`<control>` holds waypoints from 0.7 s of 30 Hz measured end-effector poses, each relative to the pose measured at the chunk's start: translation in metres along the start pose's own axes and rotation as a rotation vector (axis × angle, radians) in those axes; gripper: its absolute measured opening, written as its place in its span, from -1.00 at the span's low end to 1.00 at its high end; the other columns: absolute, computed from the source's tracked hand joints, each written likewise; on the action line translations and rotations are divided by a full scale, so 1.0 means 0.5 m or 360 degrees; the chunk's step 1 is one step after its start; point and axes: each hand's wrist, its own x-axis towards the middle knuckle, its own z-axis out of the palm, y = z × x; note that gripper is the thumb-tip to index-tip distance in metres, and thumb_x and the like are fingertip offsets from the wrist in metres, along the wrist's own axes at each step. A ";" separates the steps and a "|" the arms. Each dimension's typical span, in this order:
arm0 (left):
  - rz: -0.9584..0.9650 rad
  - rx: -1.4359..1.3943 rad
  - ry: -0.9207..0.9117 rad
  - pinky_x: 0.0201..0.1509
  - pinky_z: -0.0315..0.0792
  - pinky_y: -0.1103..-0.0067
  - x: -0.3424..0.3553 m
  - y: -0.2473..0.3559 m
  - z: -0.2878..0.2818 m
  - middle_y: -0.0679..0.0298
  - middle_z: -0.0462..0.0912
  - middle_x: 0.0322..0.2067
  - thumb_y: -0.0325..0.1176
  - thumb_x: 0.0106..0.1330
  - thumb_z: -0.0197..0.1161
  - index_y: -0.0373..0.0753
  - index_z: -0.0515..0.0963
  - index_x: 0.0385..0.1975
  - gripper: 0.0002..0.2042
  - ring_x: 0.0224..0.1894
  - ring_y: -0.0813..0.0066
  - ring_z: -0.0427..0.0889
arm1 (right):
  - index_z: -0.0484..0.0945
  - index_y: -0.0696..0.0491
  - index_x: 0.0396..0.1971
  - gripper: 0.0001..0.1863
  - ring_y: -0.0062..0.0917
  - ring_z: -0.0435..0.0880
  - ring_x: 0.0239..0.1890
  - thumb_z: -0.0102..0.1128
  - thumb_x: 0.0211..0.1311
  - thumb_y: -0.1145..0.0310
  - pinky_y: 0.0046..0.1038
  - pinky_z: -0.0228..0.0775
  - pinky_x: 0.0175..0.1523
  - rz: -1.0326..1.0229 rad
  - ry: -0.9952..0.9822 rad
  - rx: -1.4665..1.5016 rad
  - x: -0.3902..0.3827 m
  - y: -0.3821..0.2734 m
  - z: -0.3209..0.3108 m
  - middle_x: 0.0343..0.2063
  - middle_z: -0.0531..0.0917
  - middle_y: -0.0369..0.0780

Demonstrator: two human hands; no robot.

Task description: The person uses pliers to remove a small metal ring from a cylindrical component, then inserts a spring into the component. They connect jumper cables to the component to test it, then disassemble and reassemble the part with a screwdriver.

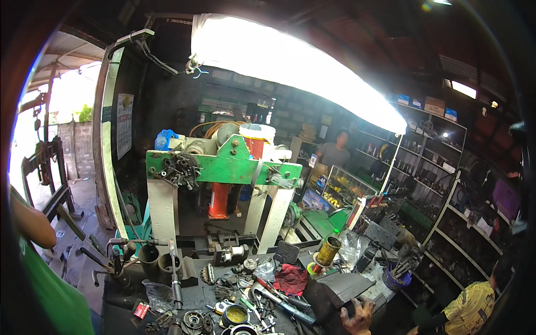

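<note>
My right hand (357, 318) is at the lower edge, right of centre, with dark-stained fingers curled at a black shape that I cannot make out. Just left of it is a dark flat piece (321, 301) on the workbench. My left hand is out of view. Left of the hand lie several wrenches (255, 312), a long tool with a blue-grey handle (296, 311) and a red rag (291, 279). A round metal part with yellowish fluid (235, 315) sits near the bench's front, beside a ring-shaped metal part (193, 320).
A green press frame (223, 171) stands behind the bench. Metal cylinders (149, 261) and a tool holder (119, 277) are at the left, a yellow can (328, 251) and a purple bucket (395, 279) at the right. People in green (50, 285) and yellow (469, 304) flank the bench.
</note>
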 end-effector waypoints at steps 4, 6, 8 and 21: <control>0.0020 -0.0013 -0.0016 0.15 0.44 0.23 -0.008 -0.014 0.003 0.06 0.70 -0.08 0.28 0.33 0.26 -0.33 0.66 -0.11 -0.36 0.04 0.10 0.63 | 0.70 0.07 -0.01 -0.50 0.01 0.55 0.09 0.40 0.16 0.04 0.03 0.34 0.24 0.0027 0.0000 -0.0008 -0.004 -0.001 0.001 0.04 0.63 -0.01; 0.0031 -0.0025 -0.0025 0.15 0.45 0.23 -0.009 -0.020 0.009 0.06 0.70 -0.08 0.28 0.33 0.26 -0.33 0.66 -0.11 -0.35 0.04 0.10 0.63 | 0.70 0.07 -0.01 -0.50 0.02 0.55 0.09 0.40 0.16 0.04 0.03 0.34 0.25 0.0035 -0.0009 -0.0016 -0.006 0.000 0.001 0.05 0.63 -0.01; 0.0064 -0.0043 -0.0033 0.15 0.46 0.24 -0.001 -0.021 0.017 0.06 0.70 -0.08 0.28 0.33 0.26 -0.34 0.66 -0.11 -0.35 0.04 0.10 0.64 | 0.70 0.06 -0.01 -0.50 0.02 0.55 0.10 0.40 0.16 0.03 0.03 0.33 0.25 0.0034 -0.0024 -0.0035 -0.007 0.003 0.004 0.05 0.63 -0.01; -0.1563 0.1944 0.1315 0.09 0.42 0.19 -0.240 0.064 0.066 -0.03 0.63 -0.07 -0.14 0.35 0.34 -0.23 0.61 0.04 -0.62 -0.01 -0.11 0.55 | 0.65 0.11 -0.14 -0.52 -0.08 0.54 0.00 0.42 0.02 0.07 -0.10 0.34 0.14 -0.0128 0.0037 0.0071 0.011 0.019 0.006 -0.08 0.57 -0.03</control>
